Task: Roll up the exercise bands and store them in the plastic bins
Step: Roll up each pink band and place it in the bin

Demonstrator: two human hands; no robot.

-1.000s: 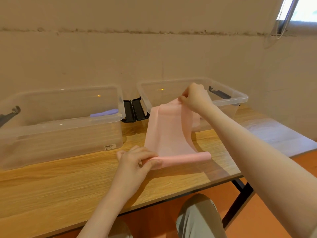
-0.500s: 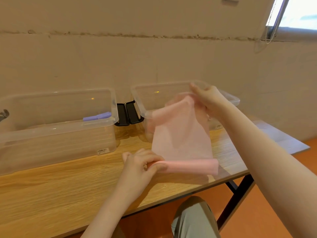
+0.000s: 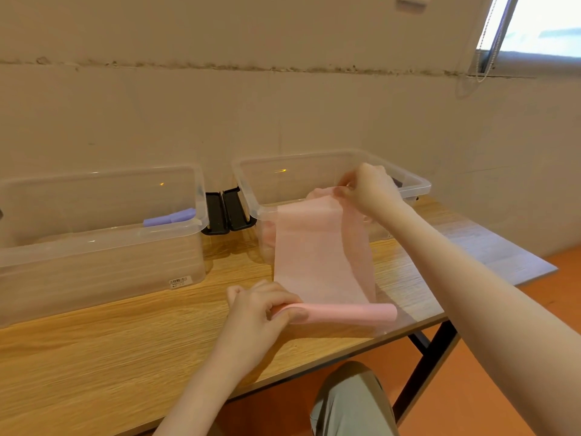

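From my feed the band point(image 3: 320, 259) is pale pink, its stretched sheet lighter and slightly see-through, its rolled end point(image 3: 345, 311) near the bench's front edge a fuller pink; the bench point(image 3: 94, 357) is light oak-coloured with fine wood grain running along it; I see two clear, colourless bins, the left bin point(image 3: 100, 240) carrying a small white barcode label point(image 3: 179, 281) and a lilac roll point(image 3: 169, 218) inside; the right bin point(image 3: 314, 165) shows pink through its wall; the latches point(image 3: 224, 210) between them are black; the floor point(image 3: 559, 297) is orange; the wall point(image 3: 283, 114) is beige; the trousers point(image 3: 352, 404) are grey-green.
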